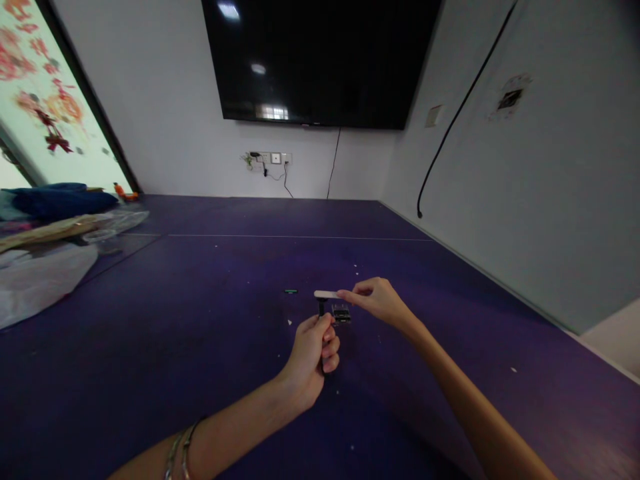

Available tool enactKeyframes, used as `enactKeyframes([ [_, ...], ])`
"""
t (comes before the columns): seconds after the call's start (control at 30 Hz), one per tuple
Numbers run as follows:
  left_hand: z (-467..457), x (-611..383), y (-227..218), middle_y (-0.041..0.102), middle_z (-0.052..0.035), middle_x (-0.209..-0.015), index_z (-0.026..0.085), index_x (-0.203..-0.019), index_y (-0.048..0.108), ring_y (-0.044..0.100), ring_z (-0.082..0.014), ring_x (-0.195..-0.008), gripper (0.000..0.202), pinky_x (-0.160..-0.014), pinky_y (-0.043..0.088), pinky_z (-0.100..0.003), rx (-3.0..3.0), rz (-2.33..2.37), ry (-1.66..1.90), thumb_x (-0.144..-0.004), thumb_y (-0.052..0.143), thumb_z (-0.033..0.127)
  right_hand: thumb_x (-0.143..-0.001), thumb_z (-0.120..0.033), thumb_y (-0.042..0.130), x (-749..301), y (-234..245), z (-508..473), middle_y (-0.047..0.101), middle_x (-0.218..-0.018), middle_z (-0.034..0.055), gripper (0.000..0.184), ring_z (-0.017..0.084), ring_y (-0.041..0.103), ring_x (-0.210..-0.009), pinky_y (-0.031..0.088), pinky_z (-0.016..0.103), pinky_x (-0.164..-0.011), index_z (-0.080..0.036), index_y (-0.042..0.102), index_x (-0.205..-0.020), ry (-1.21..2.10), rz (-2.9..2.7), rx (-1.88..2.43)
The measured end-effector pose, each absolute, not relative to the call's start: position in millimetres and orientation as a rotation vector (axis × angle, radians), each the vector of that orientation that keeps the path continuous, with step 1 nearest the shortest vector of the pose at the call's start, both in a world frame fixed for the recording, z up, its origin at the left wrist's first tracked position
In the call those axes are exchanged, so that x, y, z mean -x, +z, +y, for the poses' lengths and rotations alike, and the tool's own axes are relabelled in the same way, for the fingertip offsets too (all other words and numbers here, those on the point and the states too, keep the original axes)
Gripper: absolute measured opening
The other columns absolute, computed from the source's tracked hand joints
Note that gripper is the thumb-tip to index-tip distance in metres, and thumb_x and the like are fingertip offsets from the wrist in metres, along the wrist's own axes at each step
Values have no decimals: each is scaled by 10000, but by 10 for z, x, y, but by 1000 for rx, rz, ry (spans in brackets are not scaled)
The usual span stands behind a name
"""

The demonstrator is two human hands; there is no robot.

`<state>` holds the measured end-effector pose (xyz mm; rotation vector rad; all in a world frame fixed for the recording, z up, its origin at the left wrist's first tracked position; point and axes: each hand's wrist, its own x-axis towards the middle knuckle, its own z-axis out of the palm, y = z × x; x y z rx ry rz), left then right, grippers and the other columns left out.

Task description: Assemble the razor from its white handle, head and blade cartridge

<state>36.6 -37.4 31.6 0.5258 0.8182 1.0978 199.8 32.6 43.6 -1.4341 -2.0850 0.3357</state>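
My left hand (314, 353) is closed in a fist around the dark handle of a small razor-like tool (321, 306), held upright over the purple floor. A pale flat bar (326, 294) sits across the top of the handle. My right hand (377, 299) pinches the right end of that bar with thumb and forefinger. Just below the bar, on the floor, lies a small dark rectangular part (341, 313). A tiny dark piece with a green tint (291, 291) lies on the floor to the left of the tool.
The purple floor (200, 320) stretches to white walls; small white specks dot it. A black TV (320, 60) hangs on the far wall above wall sockets (273, 159). Plastic bags, blue cloth and bundles (50, 227) are piled at the left.
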Motion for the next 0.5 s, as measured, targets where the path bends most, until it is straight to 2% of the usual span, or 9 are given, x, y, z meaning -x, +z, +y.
enactKeyframes([
  [0.5, -335, -369, 299, 326, 101, -501, 185, -703, 419, 215, -19, -334, 231, -273, 154, -145, -680, 811, 1212, -743, 599, 323, -765, -589, 487, -2077, 493, 357, 414, -466, -27, 511, 88, 366, -479, 257, 227, -478, -156, 605, -521, 482, -2039, 1426],
])
